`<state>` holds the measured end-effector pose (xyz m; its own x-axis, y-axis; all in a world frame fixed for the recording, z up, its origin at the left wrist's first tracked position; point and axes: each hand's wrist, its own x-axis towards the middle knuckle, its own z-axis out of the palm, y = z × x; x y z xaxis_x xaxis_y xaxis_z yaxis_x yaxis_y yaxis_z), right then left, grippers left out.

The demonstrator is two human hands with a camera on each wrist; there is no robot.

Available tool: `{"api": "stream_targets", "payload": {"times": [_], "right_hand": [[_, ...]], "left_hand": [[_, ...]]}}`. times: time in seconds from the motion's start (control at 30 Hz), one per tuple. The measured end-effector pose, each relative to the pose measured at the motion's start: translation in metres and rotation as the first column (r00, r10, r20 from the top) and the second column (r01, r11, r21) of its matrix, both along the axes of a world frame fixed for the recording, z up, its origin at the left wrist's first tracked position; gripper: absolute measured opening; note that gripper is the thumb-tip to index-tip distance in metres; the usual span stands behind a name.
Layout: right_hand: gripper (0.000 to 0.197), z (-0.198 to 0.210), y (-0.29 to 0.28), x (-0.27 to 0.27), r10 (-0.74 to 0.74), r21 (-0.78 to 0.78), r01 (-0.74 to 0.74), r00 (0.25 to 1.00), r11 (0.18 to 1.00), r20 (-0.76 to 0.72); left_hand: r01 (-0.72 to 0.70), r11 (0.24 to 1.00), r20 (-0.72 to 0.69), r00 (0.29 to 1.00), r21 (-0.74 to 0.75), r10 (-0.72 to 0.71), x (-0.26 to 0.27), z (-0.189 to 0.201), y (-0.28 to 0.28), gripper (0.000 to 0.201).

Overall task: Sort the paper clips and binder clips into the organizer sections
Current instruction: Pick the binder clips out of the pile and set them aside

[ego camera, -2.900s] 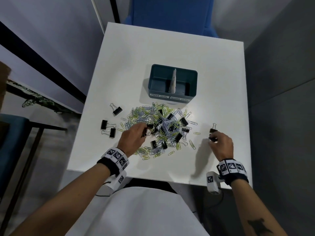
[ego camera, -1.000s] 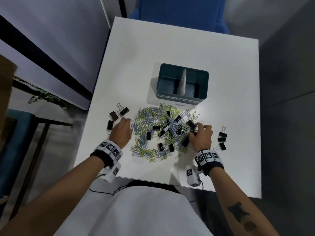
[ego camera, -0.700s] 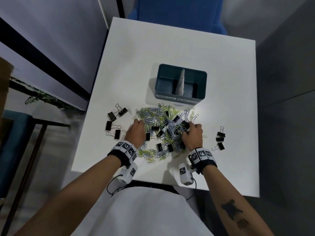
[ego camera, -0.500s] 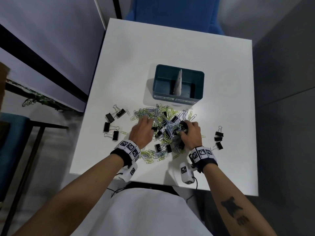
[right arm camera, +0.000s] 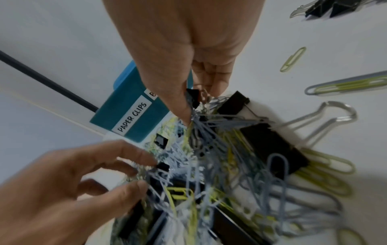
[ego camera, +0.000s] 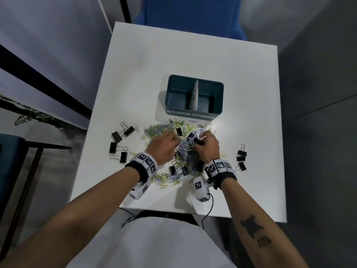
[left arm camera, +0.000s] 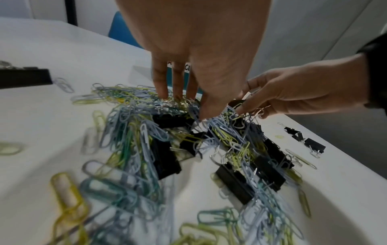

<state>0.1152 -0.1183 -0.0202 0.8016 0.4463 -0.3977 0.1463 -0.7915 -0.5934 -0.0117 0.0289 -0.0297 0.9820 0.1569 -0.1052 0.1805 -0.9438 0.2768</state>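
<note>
A heap of blue and yellow-green paper clips (ego camera: 179, 159) mixed with black binder clips lies on the white table (ego camera: 193, 55), just in front of the teal organizer (ego camera: 217, 88). Its two sections are labelled PAPER CLIPS (right arm camera: 132, 117) and BINDER CLIPS. My left hand (ego camera: 173, 139) reaches into the heap with fingers (left arm camera: 161, 89) straight, tips touching paper clips. My right hand (ego camera: 201, 139) pinches a black binder clip (right arm camera: 193, 95) between thumb and finger, with paper clips tangled around it.
Several black binder clips (ego camera: 119, 144) lie apart at the left of the heap, and three more binder clips (ego camera: 241, 157) at the right. A grey divider (ego camera: 194, 97) splits the organizer. A blue chair (ego camera: 185, 12) stands beyond the table's far edge.
The left hand has come from the left group of binder clips into the heap. The right hand has moved further into the heap's middle and pinches a binder clip there.
</note>
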Motion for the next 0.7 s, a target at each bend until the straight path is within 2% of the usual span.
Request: {"api": "stream_targets", "payload": {"times": [0.13,0.23,0.37,0.43,0.5,0.63,0.7], "right_hand": [[0.031,0.01,-0.001,0.008,0.026,0.076,-0.022,0.998,0.997,-0.051],[0.021,0.018,-0.001,0.01,0.047,0.093,-0.043,0.998,0.995,-0.044],[0.02,0.025,-0.004,0.003,0.069,0.105,-0.08,0.992,0.991,0.102],[0.021,0.031,-0.008,-0.001,0.116,0.109,-0.138,0.975,0.984,0.19],[0.021,0.035,-0.015,-0.002,0.119,0.136,-0.151,0.969,0.979,0.216],[0.028,0.035,-0.03,0.003,-0.02,0.271,-0.001,0.997,0.963,0.076],[0.028,0.035,-0.035,0.004,-0.031,0.315,0.025,0.999,0.949,0.013]], "left_hand": [[-0.108,0.994,0.01,0.994,-0.008,0.108,0.014,0.006,0.004,0.029],[-0.157,0.987,-0.081,0.985,-0.034,0.154,0.034,0.006,0.003,0.04],[-0.137,0.991,-0.157,0.979,-0.01,0.134,0.048,0.004,-0.001,0.038],[-0.151,0.988,-0.124,0.981,-0.02,0.147,0.051,0.005,-0.003,0.032],[-0.143,0.988,-0.07,0.988,-0.054,0.139,0.05,0.006,-0.004,0.026],[-0.186,0.957,0.059,0.977,-0.222,0.204,0.043,0.006,-0.001,0.017],[-0.216,0.924,0.087,0.963,-0.314,0.255,0.039,0.006,0.002,0.019]]}}
